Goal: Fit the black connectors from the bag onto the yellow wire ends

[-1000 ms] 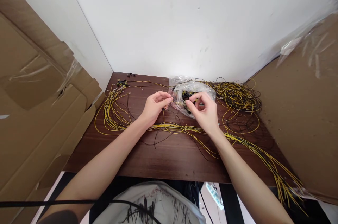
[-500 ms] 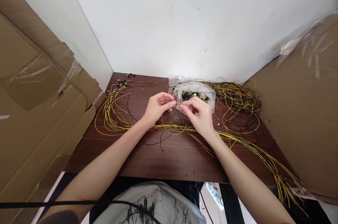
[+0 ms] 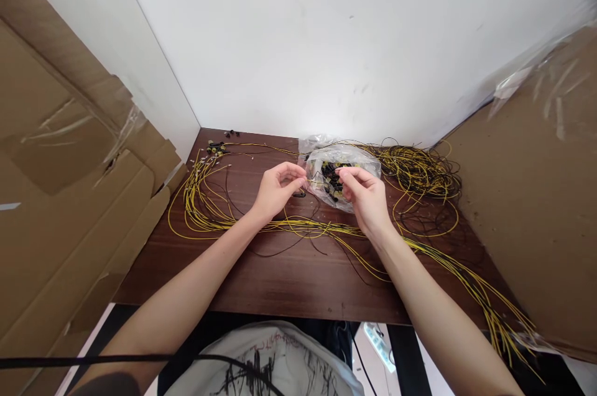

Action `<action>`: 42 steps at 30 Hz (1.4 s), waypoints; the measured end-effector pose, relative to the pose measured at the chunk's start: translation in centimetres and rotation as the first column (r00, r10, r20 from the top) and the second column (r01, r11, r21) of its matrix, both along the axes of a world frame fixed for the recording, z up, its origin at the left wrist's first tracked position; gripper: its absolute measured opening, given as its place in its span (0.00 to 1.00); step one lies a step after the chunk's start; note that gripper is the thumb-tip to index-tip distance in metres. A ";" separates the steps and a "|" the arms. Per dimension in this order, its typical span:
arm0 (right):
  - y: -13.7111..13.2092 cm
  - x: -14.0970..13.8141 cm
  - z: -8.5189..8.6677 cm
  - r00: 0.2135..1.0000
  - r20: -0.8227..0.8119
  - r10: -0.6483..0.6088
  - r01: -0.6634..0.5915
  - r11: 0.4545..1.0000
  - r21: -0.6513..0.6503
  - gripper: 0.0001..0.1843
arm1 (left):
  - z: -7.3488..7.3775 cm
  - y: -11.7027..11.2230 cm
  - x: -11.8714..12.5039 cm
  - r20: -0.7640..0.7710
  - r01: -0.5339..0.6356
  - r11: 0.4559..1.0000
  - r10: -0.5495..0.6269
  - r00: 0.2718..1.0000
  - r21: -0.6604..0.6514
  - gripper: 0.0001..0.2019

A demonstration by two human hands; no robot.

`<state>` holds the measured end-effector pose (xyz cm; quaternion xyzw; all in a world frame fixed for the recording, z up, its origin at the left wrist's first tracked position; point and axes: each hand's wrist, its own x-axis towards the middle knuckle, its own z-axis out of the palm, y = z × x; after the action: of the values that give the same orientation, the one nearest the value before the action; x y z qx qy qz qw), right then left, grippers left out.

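My left hand (image 3: 281, 189) is closed in a pinch on a thin yellow wire (image 3: 315, 182), whose short end sticks out to the right past the fingertips. My right hand (image 3: 368, 198) is pinched too, over a clear plastic bag (image 3: 370, 163). What lies between its fingertips is too small to make out. Inside the bag are small black and yellow parts (image 3: 330, 179), partly covered by the right hand. Below both hands a long bundle of yellow and black wires (image 3: 305, 225) runs across the brown table (image 3: 289, 281).
Tangled yellow and black wire (image 3: 415, 172) is heaped at the back right. Loose small black and yellow pieces (image 3: 216, 148) lie at the back left. Cardboard walls (image 3: 69, 197) flank the table, and a white wall (image 3: 298, 41) stands behind. A power strip (image 3: 380, 346) shows below the front edge.
My right hand has moved right, away from the left hand, to the front of the bag. My left hand has hardly moved and keeps its pinch.
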<state>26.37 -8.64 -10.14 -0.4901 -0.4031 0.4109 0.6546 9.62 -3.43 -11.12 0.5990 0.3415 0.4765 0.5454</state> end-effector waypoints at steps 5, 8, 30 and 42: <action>0.3 0.4 -0.3 0.994 -0.105 0.026 -0.039 0.992 -0.117 0.13 | 0.1 -0.1 0.0 0.079 0.058 0.998 -0.055 0.995 -0.027 0.05; 0.6 0.5 -0.5 0.988 -0.145 0.047 -0.068 0.987 -0.143 0.15 | 0.2 -0.1 0.1 0.156 0.069 0.996 -0.061 0.986 -0.049 0.05; -0.3 -0.9 -0.7 0.911 0.355 0.210 -0.222 0.975 -0.008 0.12 | 0.7 -0.3 0.0 0.119 0.071 0.990 -0.057 0.991 -0.119 0.08; 0.2 0.4 0.4 0.957 -0.251 0.145 -0.166 0.984 -0.066 0.09 | 0.4 0.1 -0.3 -0.156 0.013 0.981 0.018 0.988 0.194 0.07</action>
<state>26.79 -8.48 -9.73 -0.4302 -0.3384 0.5356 0.6430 9.33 -3.29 -10.68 0.6847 0.3361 0.4595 0.4550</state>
